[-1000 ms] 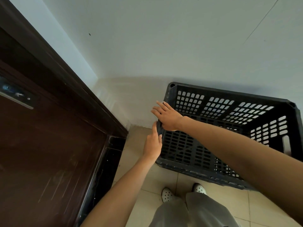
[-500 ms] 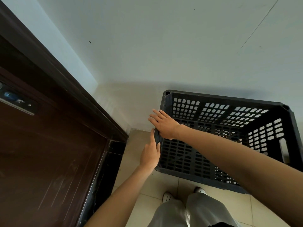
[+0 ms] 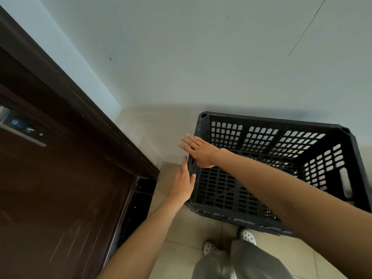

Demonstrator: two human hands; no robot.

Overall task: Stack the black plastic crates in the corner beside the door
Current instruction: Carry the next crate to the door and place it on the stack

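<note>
Corner floor [image 3: 171, 228]: crate [image 3: 261, 174] against hands [image 3: 184, 185].

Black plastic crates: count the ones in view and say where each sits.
1: a black plastic crate against the wall, right of the door, both hands at its left rim. Any beneath it would be hidden.

Crate [image 3: 271, 170]: black plastic, matt, perforated grid walls, rim scuffed grey at 6 o'clock edge. Door [image 3: 60, 198]: dark brown wood, semi-gloss, fine pale scratches (lower half). Lock plate [image 3: 24, 128], 9 o'clock: brushed metal. Wall [image 3: 201, 57]: white paint, smooth, matt. Floor [image 3: 181, 258]: beige tile, slight sheen. Trousers [image 3: 241, 264]: grey cloth, faint shine.
</note>
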